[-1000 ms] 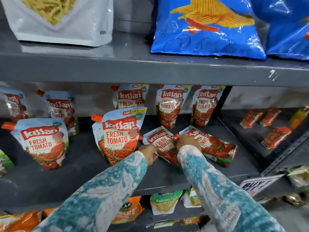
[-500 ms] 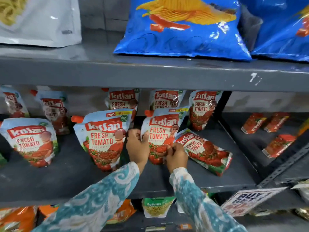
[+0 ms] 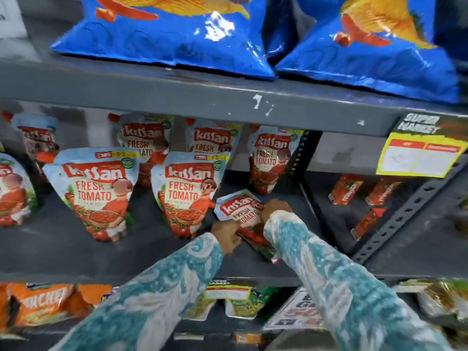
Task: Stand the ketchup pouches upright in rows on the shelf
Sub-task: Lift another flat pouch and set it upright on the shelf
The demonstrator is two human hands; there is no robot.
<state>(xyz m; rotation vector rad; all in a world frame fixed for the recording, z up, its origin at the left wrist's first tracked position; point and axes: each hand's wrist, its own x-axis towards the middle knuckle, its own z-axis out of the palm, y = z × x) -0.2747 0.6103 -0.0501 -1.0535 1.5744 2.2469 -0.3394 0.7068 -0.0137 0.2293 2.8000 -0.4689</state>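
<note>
Gripping now: you have both hands on the one lying pouch [image 3: 238, 211], left hand [image 3: 228, 235] pinching its near lower edge, right hand [image 3: 274, 209] closed over its far upper side.
Where it lies: flat and slanted on the grey shelf [image 3: 76, 249], printed face up, between your two hands.
Done, left of your grip: two front pouches stand upright, the nearest one [image 3: 188, 193] just beside your left hand, the next [image 3: 97, 193] further left; a third shows at the frame's left edge.
Done, beyond your grip: a back row stands behind them, with one pouch [image 3: 273, 160] just past your right hand.
Left to do: raise this pouch and seat it in the front-row gap to the right of the nearest stander.
Unclear: motion blur hides your fingertips, so how firm the hold is I can only judge as likely secure.
Remaining count: no other fallen pouch shows; this looks like the last.
</note>
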